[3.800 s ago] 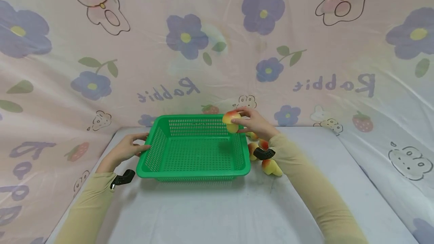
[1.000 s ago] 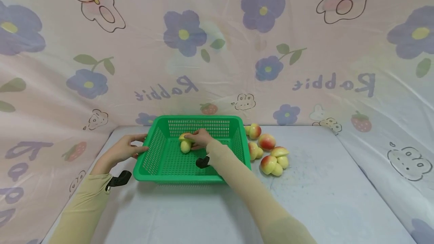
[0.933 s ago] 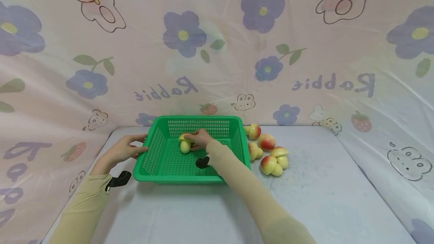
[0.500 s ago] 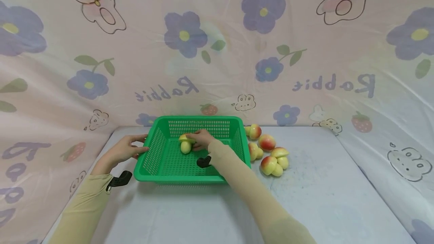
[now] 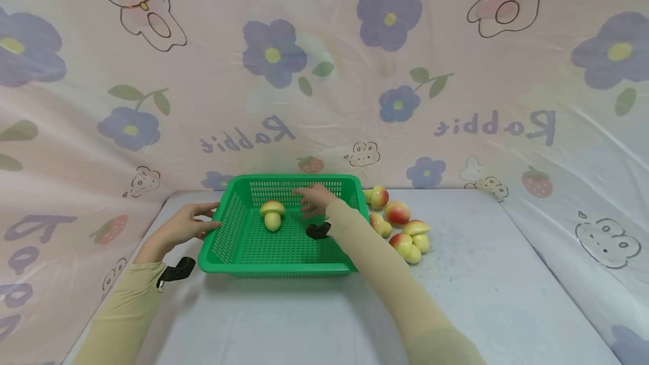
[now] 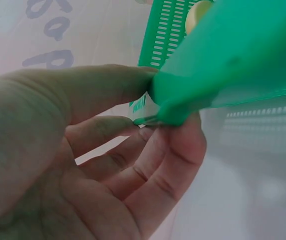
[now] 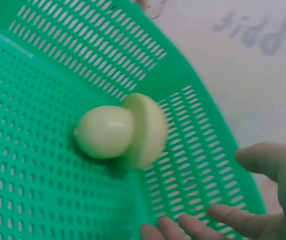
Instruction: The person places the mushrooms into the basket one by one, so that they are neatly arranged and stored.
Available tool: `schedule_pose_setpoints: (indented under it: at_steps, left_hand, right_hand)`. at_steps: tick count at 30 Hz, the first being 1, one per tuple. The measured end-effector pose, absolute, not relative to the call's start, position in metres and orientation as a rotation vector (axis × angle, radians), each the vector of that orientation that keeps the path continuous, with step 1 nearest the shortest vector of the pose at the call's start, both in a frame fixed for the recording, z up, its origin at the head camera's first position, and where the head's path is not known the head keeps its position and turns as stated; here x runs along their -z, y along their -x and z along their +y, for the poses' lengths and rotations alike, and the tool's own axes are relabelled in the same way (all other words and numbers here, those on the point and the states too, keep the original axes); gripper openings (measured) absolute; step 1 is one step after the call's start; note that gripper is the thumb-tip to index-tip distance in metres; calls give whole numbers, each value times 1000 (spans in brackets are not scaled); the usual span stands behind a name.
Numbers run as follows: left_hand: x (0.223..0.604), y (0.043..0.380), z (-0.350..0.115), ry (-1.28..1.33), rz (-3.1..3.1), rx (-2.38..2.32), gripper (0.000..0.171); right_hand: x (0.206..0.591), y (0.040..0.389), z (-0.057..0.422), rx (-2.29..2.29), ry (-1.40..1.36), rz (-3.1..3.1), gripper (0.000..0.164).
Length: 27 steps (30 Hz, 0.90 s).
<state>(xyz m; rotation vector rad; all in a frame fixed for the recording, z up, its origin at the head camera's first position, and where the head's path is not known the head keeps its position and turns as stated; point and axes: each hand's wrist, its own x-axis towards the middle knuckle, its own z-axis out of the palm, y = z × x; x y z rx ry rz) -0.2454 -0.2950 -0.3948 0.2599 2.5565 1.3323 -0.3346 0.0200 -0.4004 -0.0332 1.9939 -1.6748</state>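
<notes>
A green plastic basket (image 5: pixel 284 268) with slotted walls stands on the table. My left hand (image 5: pixel 186 223) pinches its left rim, the thumb on the upper side and the fingers beneath, as the left wrist view shows. Inside the basket lies a yellow toy mushroom (image 5: pixel 272 216) with a red-tinged cap, left of the middle near the back wall. My right hand (image 5: pixel 318 198) hovers over the basket, to the right of this mushroom and apart from it. Its fingers are spread and hold nothing; in the right wrist view the thumb and fingertips stand apart by the basket wall.
Several more yellow-and-red toy mushrooms (image 5: pixel 398 213) lie on the white table (image 5: pixel 481 275) just right of the basket, partly behind the right sleeve. A printed cloth (image 5: pixel 334 83) with flowers and rabbits hangs behind the table.
My right hand carried the mushroom from the basket's right rim down into the basket, released it there and drew back to the right. The left hand kept its grip on the rim.
</notes>
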Motion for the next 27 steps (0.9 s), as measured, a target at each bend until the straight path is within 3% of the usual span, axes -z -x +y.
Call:
schedule_pose_setpoints:
  at_steps: [27]
  left_hand:
    - [393, 245, -293, -221, 2546, -1346, 68]
  right_hand:
    - [371, 343, 82, 1848, 91, 1783, 53]
